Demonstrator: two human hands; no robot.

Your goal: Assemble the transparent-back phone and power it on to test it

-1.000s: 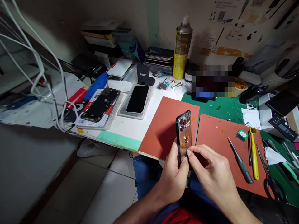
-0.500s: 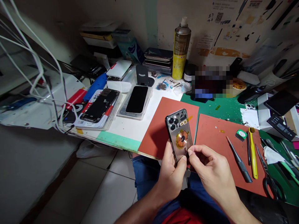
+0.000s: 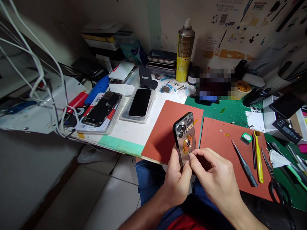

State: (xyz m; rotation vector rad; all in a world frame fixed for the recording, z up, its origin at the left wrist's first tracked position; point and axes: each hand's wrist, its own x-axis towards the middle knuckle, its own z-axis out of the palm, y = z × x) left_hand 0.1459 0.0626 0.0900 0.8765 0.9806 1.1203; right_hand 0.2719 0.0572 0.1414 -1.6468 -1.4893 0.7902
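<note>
A smartphone stands tilted upright in my left hand, its back towards me. Through that back show a copper charging coil, a camera cluster and metal parts. My left hand grips the phone's lower end, thumb across the back and fingers along the left side. At the phone's lower right edge, my right hand is closed in a pinch of thumb and forefinger; what lies between the fingertips, if anything, is hidden. A small strip of amber tape sticks out from the phone's right side.
Two red-brown mats lie on the bench. On the right one rest a precision screwdriver, a yellow brush and scissors. Further left are a black-screened phone and an opened phone part. A spray can stands behind.
The phone has turned so its back faces more to the right and its left side shows more. My right hand's pinch has moved slightly left with it.
</note>
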